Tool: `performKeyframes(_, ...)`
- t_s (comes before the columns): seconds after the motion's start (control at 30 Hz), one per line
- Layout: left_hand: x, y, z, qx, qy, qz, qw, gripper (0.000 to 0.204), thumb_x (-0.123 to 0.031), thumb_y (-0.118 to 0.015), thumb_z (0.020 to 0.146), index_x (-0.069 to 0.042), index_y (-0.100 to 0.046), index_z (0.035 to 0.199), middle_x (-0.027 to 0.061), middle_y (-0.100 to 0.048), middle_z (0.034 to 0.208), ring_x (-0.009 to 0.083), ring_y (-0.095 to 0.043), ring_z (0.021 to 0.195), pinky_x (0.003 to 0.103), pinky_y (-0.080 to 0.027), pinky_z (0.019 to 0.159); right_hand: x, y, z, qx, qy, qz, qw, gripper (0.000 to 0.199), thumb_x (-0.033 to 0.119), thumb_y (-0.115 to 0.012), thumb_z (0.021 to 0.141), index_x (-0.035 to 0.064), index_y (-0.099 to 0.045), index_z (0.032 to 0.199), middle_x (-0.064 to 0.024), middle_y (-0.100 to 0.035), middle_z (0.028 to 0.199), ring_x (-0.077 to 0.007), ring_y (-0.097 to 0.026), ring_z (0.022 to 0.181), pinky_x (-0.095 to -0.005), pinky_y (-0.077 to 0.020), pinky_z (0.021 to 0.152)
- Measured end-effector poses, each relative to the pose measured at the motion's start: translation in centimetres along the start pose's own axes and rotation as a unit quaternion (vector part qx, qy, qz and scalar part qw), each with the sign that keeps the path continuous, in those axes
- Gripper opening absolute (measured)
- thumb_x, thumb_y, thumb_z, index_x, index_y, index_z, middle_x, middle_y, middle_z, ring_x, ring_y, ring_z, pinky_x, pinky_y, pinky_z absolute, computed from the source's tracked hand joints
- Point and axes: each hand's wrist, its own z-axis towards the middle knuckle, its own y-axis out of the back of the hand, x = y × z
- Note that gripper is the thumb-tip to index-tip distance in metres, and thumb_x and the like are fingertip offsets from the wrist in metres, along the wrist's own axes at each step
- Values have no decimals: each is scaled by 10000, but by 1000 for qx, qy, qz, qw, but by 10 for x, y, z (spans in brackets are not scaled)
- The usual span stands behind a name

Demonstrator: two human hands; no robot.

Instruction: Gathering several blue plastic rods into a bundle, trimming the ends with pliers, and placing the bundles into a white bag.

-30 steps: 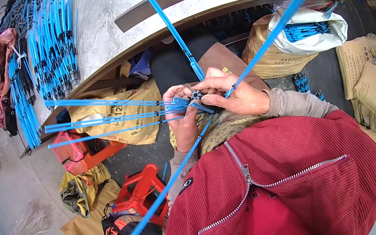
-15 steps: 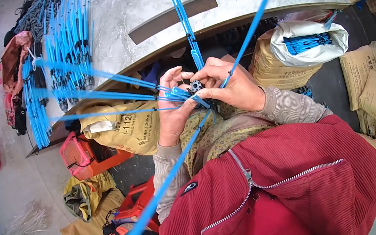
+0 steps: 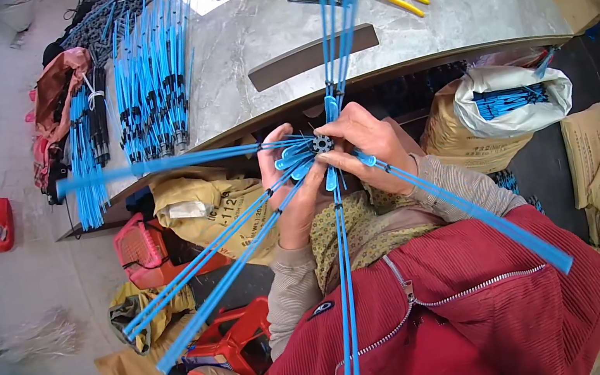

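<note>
Below the grey bench [image 3: 445,15], long blue ribs [image 3: 217,259] fan outward from a small black hub [image 3: 321,143]. The left hand [image 3: 292,189] and right hand [image 3: 368,147] sit close together, fingers clamped around that hub between them.

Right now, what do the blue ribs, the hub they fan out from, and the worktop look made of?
Blue ribs: likely coated metal or plastic; thin straight strips, uniform matte blue, cannot tell which. Black hub: probably moulded plastic; small, dark, notched rim, held between left hand and right hand. Worktop: stone or stone-look laminate; grey mottled veining, smooth with a soft sheen.
</note>
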Motion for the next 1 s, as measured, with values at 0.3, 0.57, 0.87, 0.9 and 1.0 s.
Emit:
performKeyframes(0.3, 32, -14, -35, -262, -73, 108, 956, 729, -49, -861, 739, -3, -431, 1325, 105, -490, 1249, 214, -477, 1221, 358, -381, 1055, -2, -7, 6, -46, 76, -25, 996, 384, 34, -823, 732, 3, -669, 1082, -104, -585, 887, -186, -611, 694, -286, -504, 578)
performKeyframes(0.57, 0, -33, -32, -203, -149, 235, 939, 243, 62, -709, 834, 4, -655, 1063, 116, -597, 1080, 241, -596, 1058, 339, -484, 903, -2, -8, 2, -51, 90, -38, 994, 390, 51, -826, 736, -6, -667, 1087, -111, -606, 876, -206, -605, 728, -298, -505, 598)
performKeyframes(0.87, -2, -22, -35, -165, -141, 158, 963, 163, 52, -688, 855, 10, -673, 1012, 106, -629, 1081, 182, -612, 979, 303, -500, 830, -4, -11, -4, -32, 75, -29, 996, 387, 80, -827, 751, -12, -661, 1089, -116, -640, 922, -215, -604, 760, -305, -512, 635)
performKeyframes(0.9, -2, -22, -35, -170, -131, 147, 966, 155, 49, -686, 859, 11, -674, 1008, 101, -635, 1066, 172, -614, 965, 295, -500, 823, -4, -11, -4, -31, 73, -29, 996, 387, 80, -827, 751, -12, -661, 1089, -116, -640, 922, -215, -604, 760, -305, -512, 635)
performKeyframes(1.0, -8, -23, -31, -188, -115, 145, 965, 128, 39, -689, 867, 15, -689, 993, 79, -659, 1001, 144, -630, 889, 273, -500, 802, -3, -10, -1, -20, 84, -36, 996, 387, 78, -827, 756, -9, -658, 1094, -113, -640, 930, -216, -600, 763, -304, -514, 642)
